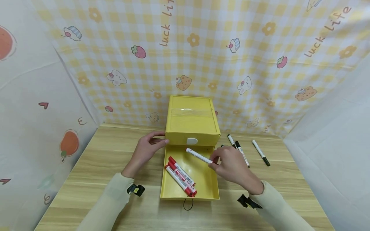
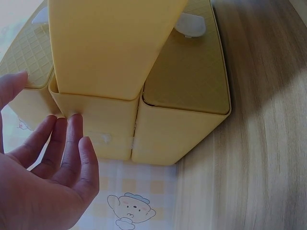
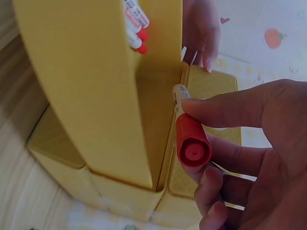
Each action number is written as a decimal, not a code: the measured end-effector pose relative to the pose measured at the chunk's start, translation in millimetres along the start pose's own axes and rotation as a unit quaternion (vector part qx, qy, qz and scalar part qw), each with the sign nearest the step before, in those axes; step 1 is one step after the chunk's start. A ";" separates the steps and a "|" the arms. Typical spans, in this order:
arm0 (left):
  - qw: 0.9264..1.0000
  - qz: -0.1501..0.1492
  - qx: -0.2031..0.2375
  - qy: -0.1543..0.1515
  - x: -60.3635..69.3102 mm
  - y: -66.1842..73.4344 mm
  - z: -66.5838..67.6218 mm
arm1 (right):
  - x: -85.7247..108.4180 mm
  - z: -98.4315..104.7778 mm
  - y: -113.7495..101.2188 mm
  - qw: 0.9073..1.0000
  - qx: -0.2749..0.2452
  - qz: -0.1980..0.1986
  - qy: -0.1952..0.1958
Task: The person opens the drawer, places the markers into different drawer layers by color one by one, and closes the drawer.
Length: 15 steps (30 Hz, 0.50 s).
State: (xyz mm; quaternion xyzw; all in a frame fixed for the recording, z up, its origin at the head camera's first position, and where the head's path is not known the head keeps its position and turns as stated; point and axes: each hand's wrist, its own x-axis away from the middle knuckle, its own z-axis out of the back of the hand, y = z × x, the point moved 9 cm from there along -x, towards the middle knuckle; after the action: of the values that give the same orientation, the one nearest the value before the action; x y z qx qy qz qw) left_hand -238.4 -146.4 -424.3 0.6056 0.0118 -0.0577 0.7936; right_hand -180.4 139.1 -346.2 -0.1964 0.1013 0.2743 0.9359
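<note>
A yellow drawer box stands against the backdrop, its drawer pulled out toward me. Over the drawer my right hand pinches a red marker between thumb and fingers, red-capped end toward the palm in the right wrist view. Three more red markers with white labels lie side by side on the left of the drawer floor. My left hand is at the box's left side, thumb near its front corner and fingers extended along the side. The left wrist view shows its fingertips against or very near the yellow wall.
Several black-capped markers lie on the wooden table right of the box, one marker farthest right and another marker partly behind my right hand. A dark loop pull hangs at the drawer's front. Patterned cloth encloses the back.
</note>
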 end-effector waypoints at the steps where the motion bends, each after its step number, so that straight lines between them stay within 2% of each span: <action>1: 1.000 0.000 0.000 0.000 -0.1 0.1 -0.1 | -2.7 -1.3 -2.2 1.000 0.001 0.004 -0.004; 9: 1.000 0.002 0.007 0.000 -0.1 -0.1 -0.6 | -24.1 -11.4 -21.0 0.998 0.035 0.035 -0.036; 15: 1.000 0.001 0.000 0.002 -1.1 -0.6 -0.4 | -34.4 -21.3 -32.4 0.995 0.033 0.040 -0.088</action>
State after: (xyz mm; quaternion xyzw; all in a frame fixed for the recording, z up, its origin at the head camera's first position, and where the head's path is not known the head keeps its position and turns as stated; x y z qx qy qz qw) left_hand -239.6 -146.1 -424.9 0.6058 0.0129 -0.0553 0.7936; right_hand -192.8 88.8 -345.1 -0.1359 0.0353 0.3241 0.9355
